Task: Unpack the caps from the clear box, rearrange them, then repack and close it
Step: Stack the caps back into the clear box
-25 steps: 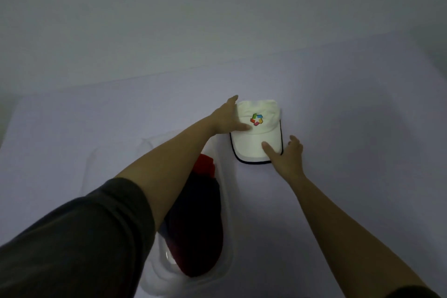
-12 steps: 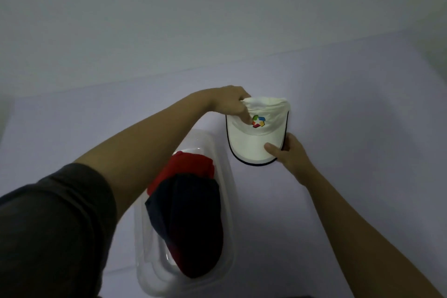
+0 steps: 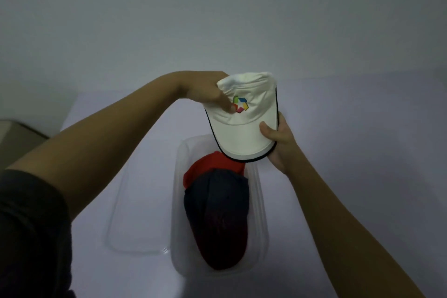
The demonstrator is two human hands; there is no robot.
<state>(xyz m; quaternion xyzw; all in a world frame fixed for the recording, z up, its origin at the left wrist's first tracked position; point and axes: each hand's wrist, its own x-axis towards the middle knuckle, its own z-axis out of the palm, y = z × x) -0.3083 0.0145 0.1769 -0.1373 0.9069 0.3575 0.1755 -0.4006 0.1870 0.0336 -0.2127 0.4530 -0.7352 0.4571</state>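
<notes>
A white cap (image 3: pixel 244 128) with a dark edge and a multicoloured logo is held in the air above the far end of the clear box (image 3: pixel 262 213). My left hand (image 3: pixel 208 92) grips its crown from the left. My right hand (image 3: pixel 278 143) pinches the brim's right side, thumb on top. Inside the box a dark navy cap (image 3: pixel 217 215) lies on top of a red cap (image 3: pixel 212 164), whose far part shows under the white brim.
The clear lid (image 3: pixel 137 220) lies flat on the pale table (image 3: pixel 362 152) just left of the box. A wall rises behind the table. A beige surface (image 3: pixel 17 140) shows beyond the table's left edge.
Both hands have lifted the white cap off the table and brought it nearer, over the far end of the box. The left hand went from resting on the crown to gripping it.
</notes>
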